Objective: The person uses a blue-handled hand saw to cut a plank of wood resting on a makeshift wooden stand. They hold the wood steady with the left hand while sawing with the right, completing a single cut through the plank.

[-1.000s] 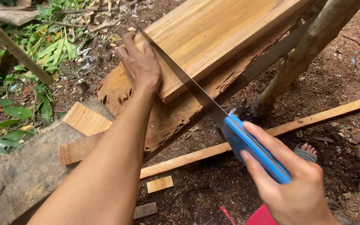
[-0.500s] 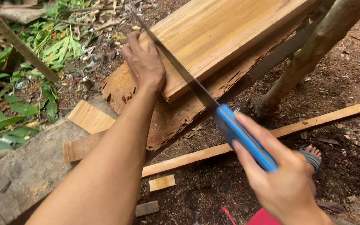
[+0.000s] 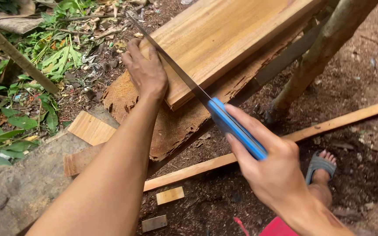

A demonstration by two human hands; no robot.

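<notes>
Dark, crumbly soil strewn with leaves and wood offcuts lies below a smooth golden plank [image 3: 224,39] resting on a rough bark-edged slab [image 3: 171,122]. The left hand [image 3: 147,72] presses flat, fingers spread, on the plank's end. The right hand [image 3: 272,170] grips the blue handle of a thin-bladed saw [image 3: 184,78], its blade crossing the plank just beside the left hand.

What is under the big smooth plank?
Under the smooth plank lies a rough, crumbly slab of wood, sticking out at its near end. The plank covers the rest, so what's further under stays hidden.
</notes>
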